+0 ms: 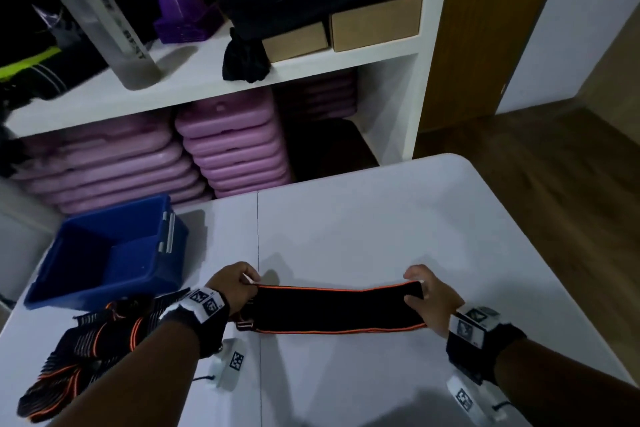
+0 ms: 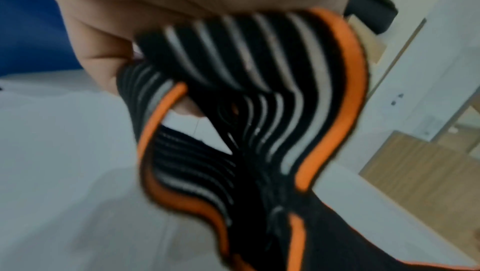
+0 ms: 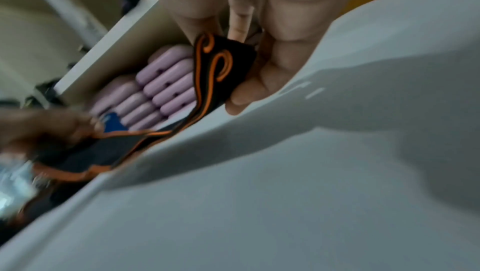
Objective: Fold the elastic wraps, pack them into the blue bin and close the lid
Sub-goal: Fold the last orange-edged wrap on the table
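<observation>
We hold the elastic wrap [image 1: 334,309] stretched over the desk [image 1: 381,225], left hand [image 1: 235,284] and right hand [image 1: 431,298] each gripping one end; blue bin [image 1: 114,253] sits open nearby

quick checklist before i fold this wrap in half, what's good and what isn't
1. Left hand grips one end of the wrap: ok.
2. Right hand grips the other end: ok.
3. Wrap stretched flat between the hands, no twist: ok in the head view.
4. Blue bin open and ready: ok; nothing visible in it.
5. Lid located: cannot tell.
6. Other wraps folded: not ok, loose pile under the left forearm.
</observation>
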Available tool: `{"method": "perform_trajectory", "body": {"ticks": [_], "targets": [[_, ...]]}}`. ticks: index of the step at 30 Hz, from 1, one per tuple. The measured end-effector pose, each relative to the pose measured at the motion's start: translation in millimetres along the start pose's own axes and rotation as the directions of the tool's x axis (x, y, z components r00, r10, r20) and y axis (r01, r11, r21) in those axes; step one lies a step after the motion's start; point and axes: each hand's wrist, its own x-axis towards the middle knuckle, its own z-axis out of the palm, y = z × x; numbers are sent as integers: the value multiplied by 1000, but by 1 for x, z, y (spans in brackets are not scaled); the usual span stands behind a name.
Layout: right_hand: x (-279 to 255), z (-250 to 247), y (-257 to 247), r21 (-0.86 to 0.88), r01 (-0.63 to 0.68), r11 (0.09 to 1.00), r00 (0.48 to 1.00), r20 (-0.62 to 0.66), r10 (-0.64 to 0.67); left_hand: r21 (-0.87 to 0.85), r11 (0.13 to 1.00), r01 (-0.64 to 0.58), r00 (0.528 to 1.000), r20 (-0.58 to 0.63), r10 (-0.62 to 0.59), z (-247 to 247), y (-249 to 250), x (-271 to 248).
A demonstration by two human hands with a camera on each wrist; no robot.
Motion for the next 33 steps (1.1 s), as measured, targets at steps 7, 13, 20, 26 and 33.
{"method": "perform_trajectory", "body": {"ticks": [7,13,20,26,33], "targets": [[-14,39,-9,-15,-55,998,984,170,57,342,932,-123,992,60,109,-32,-1,70],[-16,67,-28,50,-57,997,956,289,40,419,870,-261,958,3,287,-46,21,133],[-12,83,-24,-89,117,989,966,242,-93,365,857,-364,905,-79,419,-15,72,110],[-8,70,-31,-372,343,863,909,362,-206,208,770,-603,786,323,528,69,69,-5],[2,67,-34,-584,636,505,767,551,-329,341,791,-508,859,258,441,129,42,-81]]}}
